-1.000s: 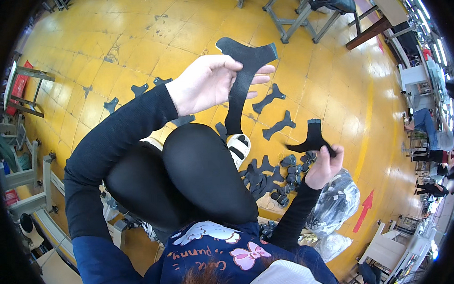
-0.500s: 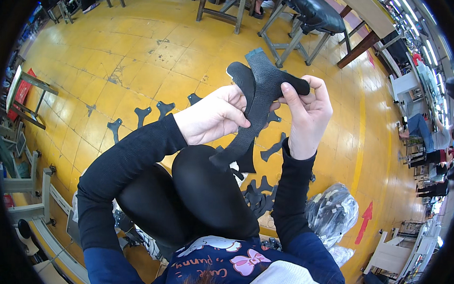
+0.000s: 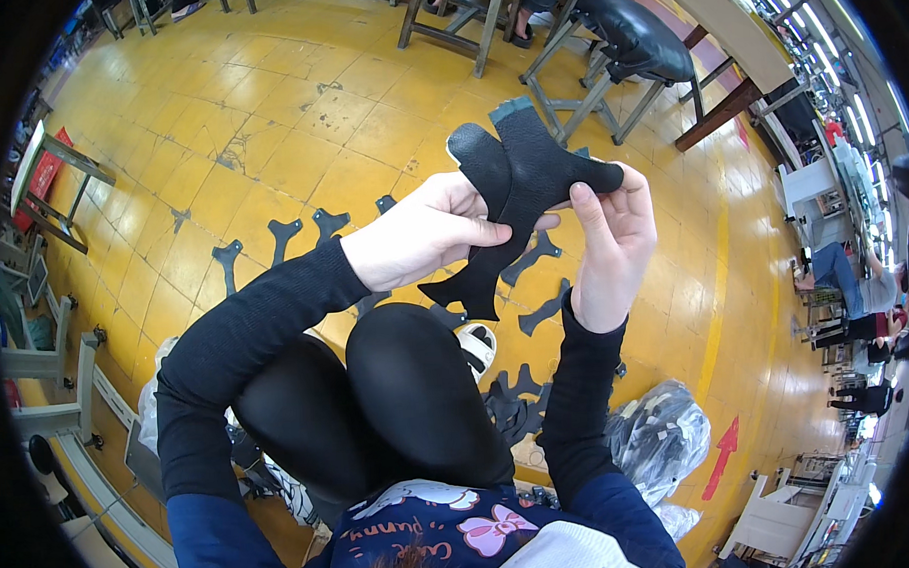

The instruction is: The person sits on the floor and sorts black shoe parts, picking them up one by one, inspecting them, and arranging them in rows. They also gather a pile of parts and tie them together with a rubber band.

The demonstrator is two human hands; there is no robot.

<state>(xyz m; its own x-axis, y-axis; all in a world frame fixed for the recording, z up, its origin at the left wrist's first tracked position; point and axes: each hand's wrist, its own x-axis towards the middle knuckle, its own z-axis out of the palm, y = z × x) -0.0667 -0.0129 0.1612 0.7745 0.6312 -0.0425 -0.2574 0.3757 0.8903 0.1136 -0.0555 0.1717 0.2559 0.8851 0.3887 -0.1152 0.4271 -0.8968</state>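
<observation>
In front of me, above my knees, I hold a black leather-like cut piece [image 3: 530, 161] with several branching arms and a blue-green end at its top. A second black strip with a rounded, light-edged tip [image 3: 474, 148] overlaps its left side. My left hand [image 3: 428, 230] pinches the middle of the piece, thumb on top and the other fingers hidden behind. On the right arm of the piece, the thumb and fingers of my right hand [image 3: 613, 233] are closed. The lower forked end [image 3: 465, 284] hangs free.
Several similar dark Y-shaped pieces [image 3: 284, 235] lie on the yellow tiled floor [image 3: 268, 100], with a pile [image 3: 519, 397] beside my legs. A clear plastic bag [image 3: 660, 427] stands at the right. A black padded stool [image 3: 631, 37] is ahead; a small bench [image 3: 55, 178] stands left.
The held piece has turned and flexed; its lower end now shows a fork instead of one long strip. Both hands keep their grip, and my right hand has shifted slightly left.
</observation>
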